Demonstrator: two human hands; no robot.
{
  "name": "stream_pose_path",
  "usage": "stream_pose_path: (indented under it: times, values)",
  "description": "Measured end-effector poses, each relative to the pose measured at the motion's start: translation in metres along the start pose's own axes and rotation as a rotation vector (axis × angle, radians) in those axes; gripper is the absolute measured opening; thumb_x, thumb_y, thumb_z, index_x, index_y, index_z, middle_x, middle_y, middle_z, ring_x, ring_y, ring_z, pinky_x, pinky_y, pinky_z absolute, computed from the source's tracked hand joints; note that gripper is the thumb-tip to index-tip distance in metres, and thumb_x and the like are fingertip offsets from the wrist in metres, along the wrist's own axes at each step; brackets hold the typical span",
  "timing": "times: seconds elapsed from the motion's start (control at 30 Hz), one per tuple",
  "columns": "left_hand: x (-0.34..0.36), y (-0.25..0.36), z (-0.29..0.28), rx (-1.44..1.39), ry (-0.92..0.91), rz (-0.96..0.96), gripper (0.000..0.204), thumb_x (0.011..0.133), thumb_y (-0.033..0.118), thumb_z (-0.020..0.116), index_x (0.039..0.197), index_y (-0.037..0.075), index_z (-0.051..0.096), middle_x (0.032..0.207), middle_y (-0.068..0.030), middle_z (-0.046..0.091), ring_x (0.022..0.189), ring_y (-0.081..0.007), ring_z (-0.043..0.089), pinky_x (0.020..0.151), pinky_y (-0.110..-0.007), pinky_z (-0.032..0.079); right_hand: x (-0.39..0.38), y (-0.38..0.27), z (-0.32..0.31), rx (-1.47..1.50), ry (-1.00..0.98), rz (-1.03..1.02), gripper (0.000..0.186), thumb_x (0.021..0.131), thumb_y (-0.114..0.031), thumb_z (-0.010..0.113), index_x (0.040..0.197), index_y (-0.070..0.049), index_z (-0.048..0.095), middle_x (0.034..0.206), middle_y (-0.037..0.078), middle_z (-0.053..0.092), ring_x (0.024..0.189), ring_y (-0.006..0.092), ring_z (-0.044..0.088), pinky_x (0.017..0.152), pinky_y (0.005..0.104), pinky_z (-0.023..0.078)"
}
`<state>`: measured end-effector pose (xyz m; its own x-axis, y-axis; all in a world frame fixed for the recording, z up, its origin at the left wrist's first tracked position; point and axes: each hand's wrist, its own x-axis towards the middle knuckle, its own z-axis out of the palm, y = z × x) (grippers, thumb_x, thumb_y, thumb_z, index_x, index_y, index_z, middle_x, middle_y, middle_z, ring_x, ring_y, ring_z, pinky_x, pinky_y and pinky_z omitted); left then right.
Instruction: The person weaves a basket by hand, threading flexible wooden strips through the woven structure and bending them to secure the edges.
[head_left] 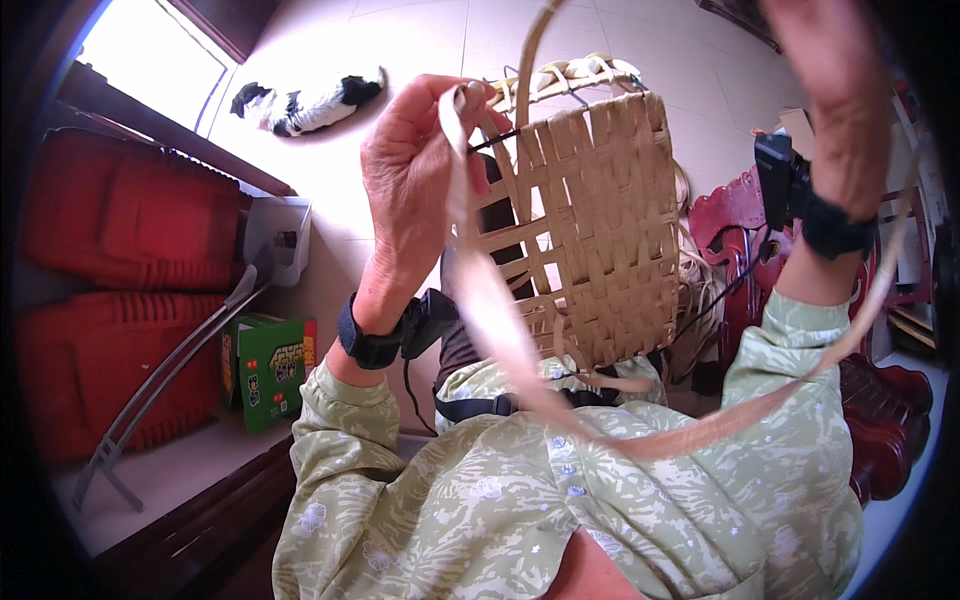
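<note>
Looping nearest you, the pale strip (650,443) hangs slack; beyond is the woven basket (605,220). At its far-left edge your left hand (412,155) pinches the strip, probably steadying it; your right hand (828,55), far right, is blurred, its grip unclear.

"What did the woven basket (620,220) look like?"

"Tan and boxy, plaited over and under from flat strips, one broad side in plain view. The weave sat close toward its right edge and left wide gaps along its left."

"And the far edge?"

"Strips looped round the rim (575,75), and a curved band (528,65) rose near the far left corner."

"The loose strip (690,427)?"

"Long, pale, partly blurred. It sagged past the basket's near edge, climbing toward the far left corner and, well apart, beyond the right edge."
</note>
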<state>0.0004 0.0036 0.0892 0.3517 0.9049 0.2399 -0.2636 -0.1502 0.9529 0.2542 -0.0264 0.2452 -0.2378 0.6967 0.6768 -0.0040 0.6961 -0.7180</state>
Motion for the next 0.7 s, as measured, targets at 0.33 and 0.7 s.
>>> stream_pose_path:
  times: [0.33,0.7]
  values:
    - [0.003,-0.010,-0.001,-0.044,-0.041,0.115,0.016,0.101,0.018,0.065,0.109,0.005,0.069,0.083,-0.0036,0.074,0.063,-0.0024,0.061,0.050,-0.017,0.045,-0.035,0.084,0.047,-0.924,-0.099,0.012,0.033,0.097,-0.028,0.068,0.118,-0.003,0.069,0.105,0.007,0.072,0.076,0.0087,0.062,0.062,0.0196,0.052]
    - [-0.007,-0.010,0.000,-0.100,0.000,0.113,0.012,0.103,0.015,0.061,0.103,0.004,0.065,0.083,-0.0052,0.072,0.054,0.0003,0.053,0.045,-0.016,0.039,-0.054,-0.049,0.047,-0.095,-0.667,0.009,0.024,0.092,-0.024,0.074,0.095,0.000,0.070,0.082,0.011,0.071,0.067,0.0215,0.069,0.051,0.0307,0.054]
